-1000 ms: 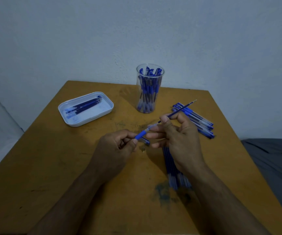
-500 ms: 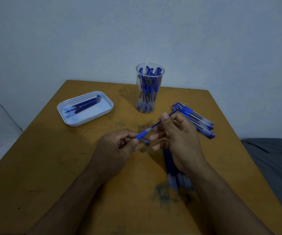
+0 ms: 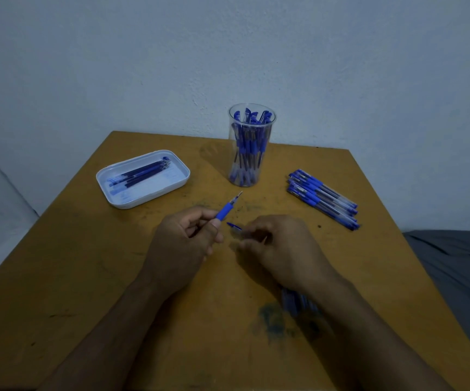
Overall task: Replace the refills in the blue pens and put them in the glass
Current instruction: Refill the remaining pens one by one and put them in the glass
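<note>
My left hand (image 3: 184, 241) grips a blue pen (image 3: 226, 210) by its barrel. The blue grip and metal tip stick out and point up and to the right. My right hand (image 3: 283, 251) is down on the table beside it, and its curled fingertips pinch a clear pen cap with a blue clip (image 3: 235, 227). The glass (image 3: 252, 176) stands at the back centre, holding several blue pens upright. Several more blue pens (image 3: 322, 198) lie in a row at the right. Loose refills (image 3: 298, 301) lie partly hidden under my right wrist.
A white tray (image 3: 115, 197) at the back left holds several dark refills. The wooden table (image 3: 87, 277) has ink stains near its front centre. A grey cloth surface (image 3: 459, 266) lies off the table's right edge. A wall stands close behind the table.
The refill that stuck far out of the barrel is now inside the pen. My right hand let go of it and dropped to the cap on the table. My left hand tilted the pen upward.
</note>
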